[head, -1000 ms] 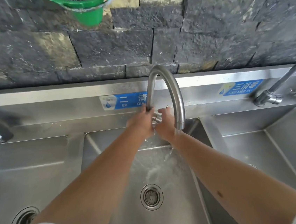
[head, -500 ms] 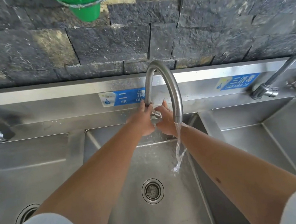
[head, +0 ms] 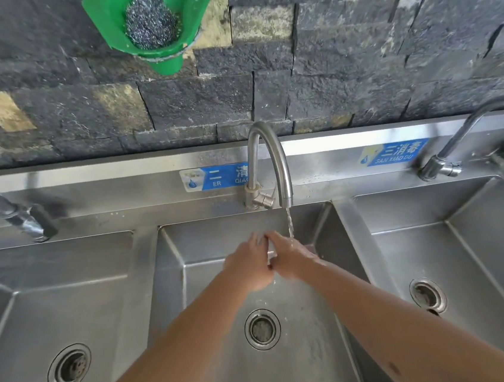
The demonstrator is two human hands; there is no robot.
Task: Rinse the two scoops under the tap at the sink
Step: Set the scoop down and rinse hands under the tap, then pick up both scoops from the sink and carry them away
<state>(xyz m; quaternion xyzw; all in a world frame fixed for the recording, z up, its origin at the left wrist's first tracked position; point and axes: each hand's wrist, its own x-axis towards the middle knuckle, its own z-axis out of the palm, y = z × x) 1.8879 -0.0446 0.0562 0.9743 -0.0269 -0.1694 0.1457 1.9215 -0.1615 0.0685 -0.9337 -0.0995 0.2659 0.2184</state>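
Observation:
No scoop shows anywhere in the head view. My left hand (head: pixel 249 265) and my right hand (head: pixel 292 258) are pressed together over the middle basin (head: pixel 173 280), fingers closed against each other, with nothing visible in them. A curved steel tap (head: pixel 268 161) stands behind them, and a thin stream of water (head: pixel 290 224) falls from its spout onto the back of my right hand. The tap's lever (head: pixel 264 200) is free of both hands. Below my wrists lies the round drain (head: pixel 262 329), with wet steel around it.
A left basin (head: pixel 54 305) and a right basin (head: pixel 468 246) flank the middle one, each with its own tap (head: pixel 13 212) (head: pixel 446 158). On the dark stone wall hangs a green holder (head: pixel 162 60) with a steel wool pad (head: pixel 150 24).
Both hands have left the tap's lever and dropped under the spout, where they now touch. The water keeps running. The view has tilted up and shows more wall.

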